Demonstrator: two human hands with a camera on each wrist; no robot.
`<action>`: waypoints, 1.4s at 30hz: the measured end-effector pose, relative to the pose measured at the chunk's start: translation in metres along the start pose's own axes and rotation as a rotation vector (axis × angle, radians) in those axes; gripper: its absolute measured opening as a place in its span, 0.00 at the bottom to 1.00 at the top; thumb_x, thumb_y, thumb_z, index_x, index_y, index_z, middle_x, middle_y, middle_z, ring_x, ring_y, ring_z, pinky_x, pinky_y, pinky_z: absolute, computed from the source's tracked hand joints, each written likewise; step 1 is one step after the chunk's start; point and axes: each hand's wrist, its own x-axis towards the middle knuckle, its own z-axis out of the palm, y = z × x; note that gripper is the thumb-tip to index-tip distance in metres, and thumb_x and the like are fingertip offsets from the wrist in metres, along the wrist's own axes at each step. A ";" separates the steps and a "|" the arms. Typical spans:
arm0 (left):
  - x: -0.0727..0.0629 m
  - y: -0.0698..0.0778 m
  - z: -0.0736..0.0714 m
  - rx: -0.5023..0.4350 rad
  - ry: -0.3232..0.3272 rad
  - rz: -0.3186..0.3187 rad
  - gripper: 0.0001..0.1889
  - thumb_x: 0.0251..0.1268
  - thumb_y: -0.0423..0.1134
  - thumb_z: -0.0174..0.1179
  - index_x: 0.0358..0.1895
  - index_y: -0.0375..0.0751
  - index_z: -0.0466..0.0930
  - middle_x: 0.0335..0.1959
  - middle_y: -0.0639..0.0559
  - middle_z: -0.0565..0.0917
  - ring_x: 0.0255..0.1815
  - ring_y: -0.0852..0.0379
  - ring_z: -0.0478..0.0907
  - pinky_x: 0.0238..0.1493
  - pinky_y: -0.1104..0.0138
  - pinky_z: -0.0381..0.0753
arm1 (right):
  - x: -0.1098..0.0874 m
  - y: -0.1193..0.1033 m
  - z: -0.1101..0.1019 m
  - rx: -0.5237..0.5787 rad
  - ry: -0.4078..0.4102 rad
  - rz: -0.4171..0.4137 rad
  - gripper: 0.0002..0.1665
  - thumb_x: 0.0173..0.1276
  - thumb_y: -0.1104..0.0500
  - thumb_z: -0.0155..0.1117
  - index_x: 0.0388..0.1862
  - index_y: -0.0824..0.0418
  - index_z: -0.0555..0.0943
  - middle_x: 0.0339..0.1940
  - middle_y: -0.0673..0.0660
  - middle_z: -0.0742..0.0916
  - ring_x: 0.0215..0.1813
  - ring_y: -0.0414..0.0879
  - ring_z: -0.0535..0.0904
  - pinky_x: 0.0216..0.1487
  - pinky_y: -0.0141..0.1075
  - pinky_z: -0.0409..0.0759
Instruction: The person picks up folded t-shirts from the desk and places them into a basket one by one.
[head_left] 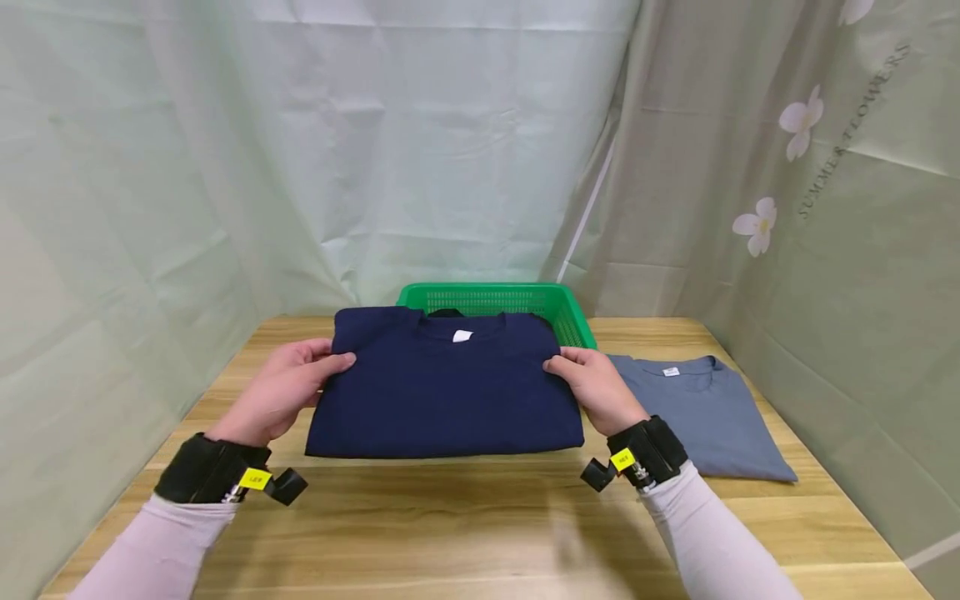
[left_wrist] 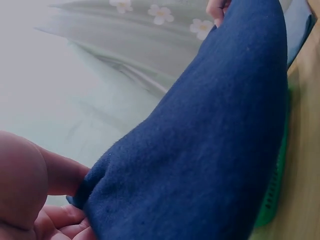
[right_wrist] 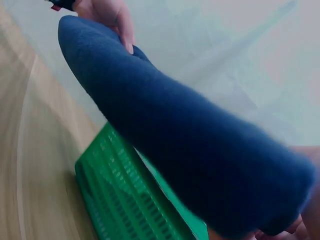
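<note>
A folded navy blue T-shirt [head_left: 450,392] with a white neck label is held up off the table between both hands. My left hand [head_left: 285,387] pinches its left side, thumb on the front face. On the opposite side my right hand [head_left: 596,387] pinches the shirt in the same way. In the left wrist view the thumb and fingers close on a corner of the navy cloth [left_wrist: 200,125]. The right wrist view shows the shirt's folded lower edge [right_wrist: 165,115], with the green basket [right_wrist: 125,185] beyond it.
Behind the shirt, the green basket [head_left: 573,321] stands at the table's far edge with dark cloth partly visible inside. A folded grey-blue T-shirt [head_left: 712,425] lies on the wooden table [head_left: 450,533] at the right. Curtains [head_left: 450,150] hang around the back and sides.
</note>
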 end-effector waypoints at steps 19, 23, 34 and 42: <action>0.065 0.002 0.027 0.027 0.012 -0.001 0.24 0.88 0.45 0.57 0.73 0.31 0.77 0.37 0.62 0.84 0.37 0.62 0.77 0.45 0.70 0.85 | 0.031 -0.005 -0.037 -0.091 0.087 0.042 0.22 0.84 0.56 0.58 0.66 0.70 0.82 0.58 0.58 0.89 0.46 0.38 0.88 0.50 0.31 0.88; 0.078 0.005 0.031 0.015 0.039 -0.013 0.16 0.88 0.45 0.57 0.58 0.34 0.80 0.26 0.63 0.73 0.28 0.63 0.71 0.41 0.70 0.81 | 0.042 -0.010 -0.039 -0.119 0.122 0.039 0.14 0.82 0.56 0.59 0.51 0.66 0.84 0.43 0.50 0.88 0.40 0.40 0.86 0.44 0.31 0.86; 0.115 0.022 0.040 -0.014 0.050 -0.081 0.27 0.89 0.47 0.54 0.78 0.32 0.72 0.40 0.54 0.82 0.25 0.64 0.70 0.53 0.70 0.85 | 0.074 -0.025 -0.046 -0.235 0.230 0.084 0.30 0.82 0.56 0.57 0.76 0.69 0.78 0.80 0.68 0.78 0.74 0.58 0.79 0.79 0.48 0.77; 0.136 0.024 0.050 -0.134 0.135 -0.128 0.27 0.89 0.43 0.51 0.82 0.34 0.70 0.71 0.44 0.78 0.58 0.57 0.78 0.72 0.60 0.80 | 0.089 -0.032 -0.046 -0.257 0.255 0.081 0.36 0.87 0.56 0.56 0.87 0.68 0.64 0.89 0.68 0.65 0.91 0.62 0.57 0.92 0.54 0.57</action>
